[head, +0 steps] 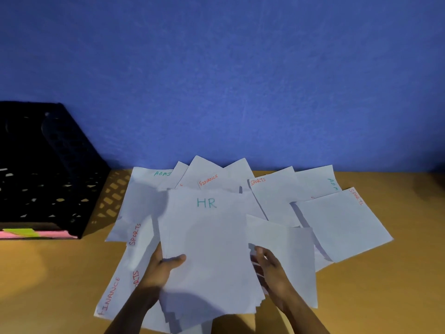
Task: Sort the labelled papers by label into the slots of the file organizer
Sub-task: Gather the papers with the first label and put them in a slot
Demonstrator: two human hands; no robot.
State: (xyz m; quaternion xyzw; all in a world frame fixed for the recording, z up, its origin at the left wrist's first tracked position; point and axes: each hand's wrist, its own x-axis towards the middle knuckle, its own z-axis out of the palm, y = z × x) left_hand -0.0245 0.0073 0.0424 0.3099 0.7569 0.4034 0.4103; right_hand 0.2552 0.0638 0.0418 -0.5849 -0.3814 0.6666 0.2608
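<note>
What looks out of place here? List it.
The papers are strewn askew across the table, overlapping at all angles, labels mixed. Both hands, left and right, hold an HR stack with uneven bottom edges. The organizer sits apart at left. Nothing looks torn or spilled.

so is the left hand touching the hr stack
Touching. The head view shows the left hand gripping the HR stack's left edge, thumb pressed on top.

The file organizer stands at the table's far left, against the wall. Loose papers lie spread to its right — overlapping, the farthest touching the wall. Nearest the camera, both hands hold a stack above them.
</note>
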